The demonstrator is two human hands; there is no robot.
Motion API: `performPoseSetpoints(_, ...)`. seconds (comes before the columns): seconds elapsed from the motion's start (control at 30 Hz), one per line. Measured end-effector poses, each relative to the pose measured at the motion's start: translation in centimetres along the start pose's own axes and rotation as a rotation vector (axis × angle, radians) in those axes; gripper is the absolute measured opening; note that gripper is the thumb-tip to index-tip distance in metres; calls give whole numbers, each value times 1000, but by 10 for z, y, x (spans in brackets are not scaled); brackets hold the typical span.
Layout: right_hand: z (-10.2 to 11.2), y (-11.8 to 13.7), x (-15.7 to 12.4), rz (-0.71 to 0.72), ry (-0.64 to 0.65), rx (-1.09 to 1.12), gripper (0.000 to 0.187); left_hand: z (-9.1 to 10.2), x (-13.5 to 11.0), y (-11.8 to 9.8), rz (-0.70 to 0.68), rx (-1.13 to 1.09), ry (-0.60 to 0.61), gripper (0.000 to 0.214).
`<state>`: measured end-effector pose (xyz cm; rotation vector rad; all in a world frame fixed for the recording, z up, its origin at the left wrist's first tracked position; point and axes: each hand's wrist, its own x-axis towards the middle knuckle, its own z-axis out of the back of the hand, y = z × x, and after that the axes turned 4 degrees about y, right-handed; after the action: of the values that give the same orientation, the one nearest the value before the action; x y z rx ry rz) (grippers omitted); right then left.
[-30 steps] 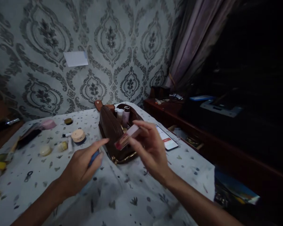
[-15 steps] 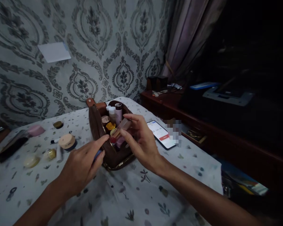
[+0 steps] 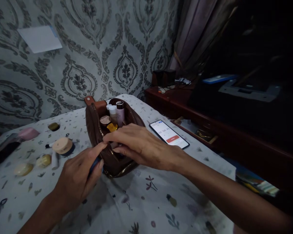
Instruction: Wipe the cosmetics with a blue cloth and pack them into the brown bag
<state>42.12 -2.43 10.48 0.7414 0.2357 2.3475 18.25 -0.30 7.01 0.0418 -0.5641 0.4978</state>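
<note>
A brown zip makeup bag [image 3: 92,122] stands unzipped on the bed-like surface. My left hand [image 3: 75,172] is closed on its near left rim, and something dark blue [image 3: 94,165] shows between the thumb and fingers. Inside the bag's opening, my right hand [image 3: 136,146] reaches down with fingers pinched around a small lip gloss tube [image 3: 114,145], mostly hidden by them. A lilac bottle with a shiny cap [image 3: 120,113], a white-capped bottle [image 3: 113,113], a round compact [image 3: 105,120] and a yellow item [image 3: 112,127] are in the bag.
Left of the bag lie a beige round jar [image 3: 62,145], a white tube [image 3: 55,161], yellowish pots [image 3: 44,160], a pink item [image 3: 28,133] and a dark olive item [image 3: 53,126]. A lit phone [image 3: 169,134] lies right of the bag, before a dark red desk [image 3: 168,97] with an open drawer.
My right hand has lowered the lip gloss tube from above the opening into the bag, turning palm down. My left hand keeps hold of the rim. The view has shifted slightly.
</note>
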Motion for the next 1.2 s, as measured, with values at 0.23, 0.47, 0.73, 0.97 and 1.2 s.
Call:
performPoseSetpoints(0.23, 2, -8, 2, -17, 84, 68, 24, -1, -1, 2, 2, 5, -1, 59)
performPoseSetpoints(0.47, 4, -8, 0, 13, 83, 81, 13, 0, 2, -1, -25, 41, -9, 58)
performPoseSetpoints(0.73, 0, -5, -9, 44, 12, 97, 20, -1, 2, -3, -5, 23, -23, 56)
performPoseSetpoints(0.97, -6, -8, -18, -29, -214, 227, 25, 0, 0, -5, 6, 22, -16, 55)
performPoseSetpoints(1.2, -8, 3, -26, -23, -248, 201, 20, 1, -5, -4, 31, 10, -13, 53)
